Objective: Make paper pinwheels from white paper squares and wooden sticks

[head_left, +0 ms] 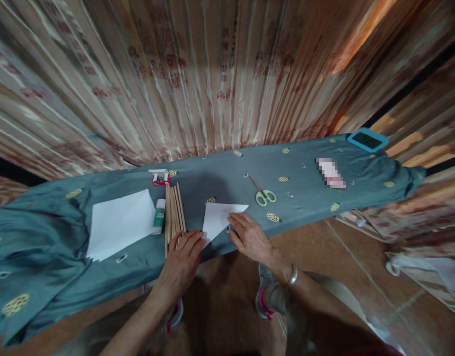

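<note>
A white sheet of paper (217, 219), folded into a triangle, lies on the cloth in front of me. My left hand (185, 259) is at its lower left, with fingertips at the paper's edge and over the near ends of several thin wooden sticks (173, 210). On the right slanting edge rests my right hand (251, 236), fingers stretched out and thumb apart. The undersides of both hands are hidden. Scissors (263, 193) with pale green handles lie beyond my right hand. A glue stick (158, 216) stands or lies beside the sticks; I cannot tell which.
White paper sheets (119, 225) lie stacked at the left. Behind the sticks is a small red open box (161, 177). A blurred-out pinkish packet (330, 173) and a blue-framed device (368, 140) lie to the right. A teal cloth (227, 170) covers the narrow table; curtains hang behind.
</note>
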`<state>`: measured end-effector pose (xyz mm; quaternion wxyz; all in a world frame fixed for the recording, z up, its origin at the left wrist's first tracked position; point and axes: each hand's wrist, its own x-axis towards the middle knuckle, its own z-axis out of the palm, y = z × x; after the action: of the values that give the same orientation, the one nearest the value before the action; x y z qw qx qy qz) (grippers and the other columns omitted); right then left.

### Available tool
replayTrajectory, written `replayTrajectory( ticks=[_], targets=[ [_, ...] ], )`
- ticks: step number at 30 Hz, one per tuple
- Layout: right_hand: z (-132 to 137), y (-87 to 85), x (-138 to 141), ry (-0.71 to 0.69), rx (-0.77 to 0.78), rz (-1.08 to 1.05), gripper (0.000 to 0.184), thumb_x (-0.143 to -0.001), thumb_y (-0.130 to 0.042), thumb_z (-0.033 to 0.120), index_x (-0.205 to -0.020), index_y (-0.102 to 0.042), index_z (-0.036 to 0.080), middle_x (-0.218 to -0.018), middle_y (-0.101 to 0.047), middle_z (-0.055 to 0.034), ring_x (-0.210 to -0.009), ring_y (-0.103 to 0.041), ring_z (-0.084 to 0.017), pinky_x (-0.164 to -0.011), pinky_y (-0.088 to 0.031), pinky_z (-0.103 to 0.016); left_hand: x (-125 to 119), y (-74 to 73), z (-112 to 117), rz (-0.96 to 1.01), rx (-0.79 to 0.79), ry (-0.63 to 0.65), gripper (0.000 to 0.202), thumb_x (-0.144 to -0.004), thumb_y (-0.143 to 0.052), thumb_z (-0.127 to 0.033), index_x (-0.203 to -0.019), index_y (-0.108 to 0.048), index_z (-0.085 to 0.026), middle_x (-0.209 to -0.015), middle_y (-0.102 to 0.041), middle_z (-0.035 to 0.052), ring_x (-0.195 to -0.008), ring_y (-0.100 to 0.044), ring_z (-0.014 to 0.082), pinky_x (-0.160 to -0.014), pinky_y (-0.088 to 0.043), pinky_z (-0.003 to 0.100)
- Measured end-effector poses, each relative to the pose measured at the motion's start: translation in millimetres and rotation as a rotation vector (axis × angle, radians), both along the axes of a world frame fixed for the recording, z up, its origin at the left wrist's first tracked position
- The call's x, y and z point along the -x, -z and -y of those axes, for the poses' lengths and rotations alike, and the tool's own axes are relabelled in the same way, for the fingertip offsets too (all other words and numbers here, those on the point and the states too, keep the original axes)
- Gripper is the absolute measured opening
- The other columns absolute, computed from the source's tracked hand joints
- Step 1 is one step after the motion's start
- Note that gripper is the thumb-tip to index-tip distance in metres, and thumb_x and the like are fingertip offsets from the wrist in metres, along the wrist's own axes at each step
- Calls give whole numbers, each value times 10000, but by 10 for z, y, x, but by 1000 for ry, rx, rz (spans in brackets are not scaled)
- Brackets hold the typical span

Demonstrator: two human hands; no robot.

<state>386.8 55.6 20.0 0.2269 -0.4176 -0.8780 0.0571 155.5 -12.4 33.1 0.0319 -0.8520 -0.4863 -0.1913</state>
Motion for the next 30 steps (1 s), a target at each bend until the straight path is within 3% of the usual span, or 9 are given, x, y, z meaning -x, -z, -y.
replayTrajectory(
  ticks=[5,8,12,16,20,22,27,30],
  targets=[
    [19,-35,-14,-2,35,1,471,-880,-589,361,-1243,-577,60,-1276,-600,-193,-1189,-518,-300,-1010,-471,-475,6,-75,-188,80,-73,89,215,-889,-473,-71,-994,-633,-169,-984,-715,55,-919,-640,184,-924,-466,394],
    [59,-44,13,-6,15,-3,561,-833,-639,454,-1239,-575,72,-1257,-606,-197,-1171,-524,-322,-987,-478,-495,-75,-151,-190,173,-105,98,165,-890,-494,-76,-951,-626,-155,-919,-711,52,-885,-643,171,-942,-463,392],
    [164,-73,92,-70,-15,-16,337,-883,-558,217,-1203,-597,116,-1190,-646,-160,-1101,-560,-275,-953,-508,-453,-297,-276,-125,271,-60,169,167,-889,-495,-70,-959,-615,-163,-907,-707,44,-878,-643,157,-973,-456,400],
    [246,-110,114,-130,8,-46,284,-880,-454,68,-1078,-651,123,-1060,-688,-129,-978,-602,-227,-883,-554,-367,-393,-331,-87,314,-8,187,148,-895,-508,-119,-995,-604,-171,-940,-705,51,-908,-644,162,-981,-463,394],
    [253,-114,46,-148,25,-106,331,-884,-422,76,-1120,-644,141,-1086,-685,-121,-1008,-602,-225,-900,-553,-380,-306,-225,-170,202,67,143,449,-903,-522,-272,-1329,-460,-144,-1280,-606,149,-1221,-533,252,-1055,-403,484],
    [249,-115,14,-164,50,-149,354,-879,-418,76,-1152,-632,145,-1108,-685,-111,-1029,-603,-218,-911,-546,-373,-257,-128,-237,142,114,119,471,-906,-497,-253,-1365,-441,-164,-1362,-555,142,-1290,-476,263,-1081,-362,517],
    [233,-124,-1,-66,225,-344,260,-926,-453,154,-1077,-663,178,-1055,-713,-71,-997,-644,-183,-906,-526,-330,-237,36,-349,129,209,100,281,-937,-451,-206,-1163,-615,-183,-1165,-684,90,-1146,-579,229,-1019,-417,467],
    [189,-115,6,77,358,-476,193,-930,-519,262,-897,-699,202,-904,-727,-42,-873,-667,-174,-836,-523,-313,-267,41,-376,171,194,54,305,-952,-424,-212,-1206,-590,-189,-1090,-694,89,-1026,-618,210,-967,-445,434]
  ],
)
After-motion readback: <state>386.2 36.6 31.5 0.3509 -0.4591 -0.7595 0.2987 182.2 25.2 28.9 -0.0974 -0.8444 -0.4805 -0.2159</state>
